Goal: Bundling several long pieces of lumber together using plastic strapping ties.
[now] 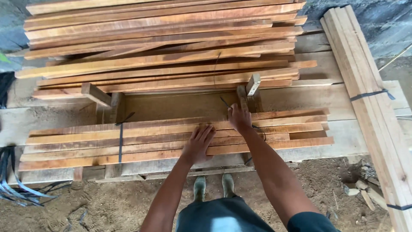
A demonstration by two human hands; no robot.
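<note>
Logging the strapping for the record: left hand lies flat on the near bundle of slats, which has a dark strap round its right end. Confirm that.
Wrong end. The head view shows the dark strap round the left end of the near bundle. The left hand does lie flat on it.

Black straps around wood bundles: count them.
3: one on the near bundle's left end, one on the right-hand bundle's middle, one at its near end. Others may be hidden.

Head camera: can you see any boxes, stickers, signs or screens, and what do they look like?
None in view.
Closest to packages are strapped wood bundles:
Near bundle of slats, under the left hand and right hand: flat, orange-brown, black strap.
Pale plank bundle, right: long, tan, dark band.
</note>
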